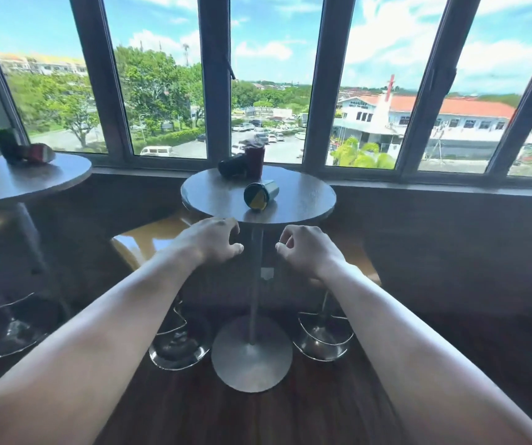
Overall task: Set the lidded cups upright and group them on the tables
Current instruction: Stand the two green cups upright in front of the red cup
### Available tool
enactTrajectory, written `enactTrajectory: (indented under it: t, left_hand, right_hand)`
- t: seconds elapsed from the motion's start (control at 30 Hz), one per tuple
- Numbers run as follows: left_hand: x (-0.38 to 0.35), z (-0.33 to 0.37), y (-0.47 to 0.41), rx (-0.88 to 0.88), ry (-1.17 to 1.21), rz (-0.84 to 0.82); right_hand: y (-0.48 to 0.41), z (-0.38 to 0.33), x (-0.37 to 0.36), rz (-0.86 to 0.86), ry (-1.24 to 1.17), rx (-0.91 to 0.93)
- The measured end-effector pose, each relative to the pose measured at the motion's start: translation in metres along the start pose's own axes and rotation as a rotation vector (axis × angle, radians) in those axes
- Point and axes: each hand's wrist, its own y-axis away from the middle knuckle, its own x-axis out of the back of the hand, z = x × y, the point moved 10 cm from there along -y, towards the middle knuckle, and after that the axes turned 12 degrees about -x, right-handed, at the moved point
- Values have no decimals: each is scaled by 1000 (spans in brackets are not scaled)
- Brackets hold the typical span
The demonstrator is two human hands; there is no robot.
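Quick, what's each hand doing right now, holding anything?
Left hand: open, fingers loosely curled, holding nothing.
Right hand: open, fingers loosely curled, holding nothing.

Both hands empty, curled; teal cup (261, 194) on side, round table (303, 200).

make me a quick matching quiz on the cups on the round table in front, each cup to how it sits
Things:
1. teal cup
2. dark red cup
3. black cup

States:
a. upright, at the far edge by the window
b. on its side, nearest the hands, its end facing the camera
c. on its side, just left of the upright one

Pairs: 1-b, 2-a, 3-c
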Motion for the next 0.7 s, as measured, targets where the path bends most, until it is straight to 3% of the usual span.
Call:
enactTrajectory:
  t: [0.33,0.7]
  left_hand:
    - [-22,-65,-143,32,139,41]
    - [-63,-130,-286,160,354,22]
  right_hand:
    - [-157,0,-23,39,-44,76]
    - [-327,5,-53,-4,24,338]
